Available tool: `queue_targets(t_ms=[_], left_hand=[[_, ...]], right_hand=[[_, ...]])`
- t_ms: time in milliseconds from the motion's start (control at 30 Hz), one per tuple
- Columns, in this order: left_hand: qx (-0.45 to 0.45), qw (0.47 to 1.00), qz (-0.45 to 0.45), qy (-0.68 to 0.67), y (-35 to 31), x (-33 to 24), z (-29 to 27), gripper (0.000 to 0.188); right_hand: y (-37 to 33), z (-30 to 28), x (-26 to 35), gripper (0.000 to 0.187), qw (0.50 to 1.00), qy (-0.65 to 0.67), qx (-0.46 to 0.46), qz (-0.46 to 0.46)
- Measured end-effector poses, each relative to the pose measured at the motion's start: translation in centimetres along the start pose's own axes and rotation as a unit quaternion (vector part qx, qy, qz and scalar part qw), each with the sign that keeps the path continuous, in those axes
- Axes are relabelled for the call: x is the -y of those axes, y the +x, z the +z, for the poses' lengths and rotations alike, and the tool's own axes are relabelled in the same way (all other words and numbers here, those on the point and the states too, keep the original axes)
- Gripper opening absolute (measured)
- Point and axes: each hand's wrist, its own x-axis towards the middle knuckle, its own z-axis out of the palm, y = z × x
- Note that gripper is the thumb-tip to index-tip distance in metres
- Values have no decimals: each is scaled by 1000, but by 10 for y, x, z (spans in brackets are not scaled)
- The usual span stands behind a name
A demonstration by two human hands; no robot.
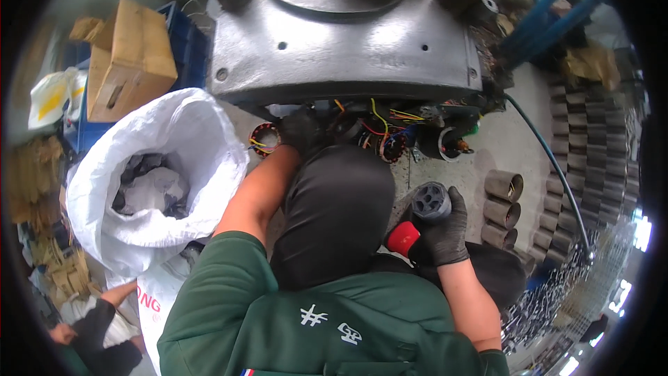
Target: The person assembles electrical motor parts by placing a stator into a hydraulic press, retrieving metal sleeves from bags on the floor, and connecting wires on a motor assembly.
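Observation:
My right hand (445,233), in a dark glove, grips a dark grey round part (431,201) with several openings in its end face. It holds the part up beside my right knee, above a red and black shoe (402,238). In front of me, my gloved left hand (299,130) reaches in under the front edge of the metal machine bed (348,63). Shadow hides its fingers. Beside it lies a wound copper stator (264,138) with coloured wires. More wound stators (392,146) and a metal sleeve (445,145) stand to its right.
A white woven sack (90,188) holding grey pieces stands open at my left, before a cardboard box (132,63). On the right, metal cylinders (502,186) lie near stacked metal sleeves (577,132). A hose (557,160) crosses there. Another person's arm (118,294) shows lower left.

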Motion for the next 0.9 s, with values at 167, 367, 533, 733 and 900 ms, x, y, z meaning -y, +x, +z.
queue_targets(t_ms=[167, 367, 533, 733, 900], left_hand=[[-84, 976, 163, 113, 27, 12, 5, 71], [7, 941, 264, 212, 52, 32, -4, 40], [-63, 958, 215, 180, 68, 62, 29, 38], [-18, 962, 205, 180, 65, 35, 33, 41], [5, 961, 195, 195, 61, 30, 19, 43]], right_hand=[[1, 8, -2, 32, 999, -11, 31, -9], [6, 5, -1, 34, 999, -13, 7, -30], [5, 10, -4, 36, 998, -46, -10, -42], [-3, 10, -5, 32, 999, -9, -20, -49], [2, 0, -3, 29, 998, 6, 17, -54]])
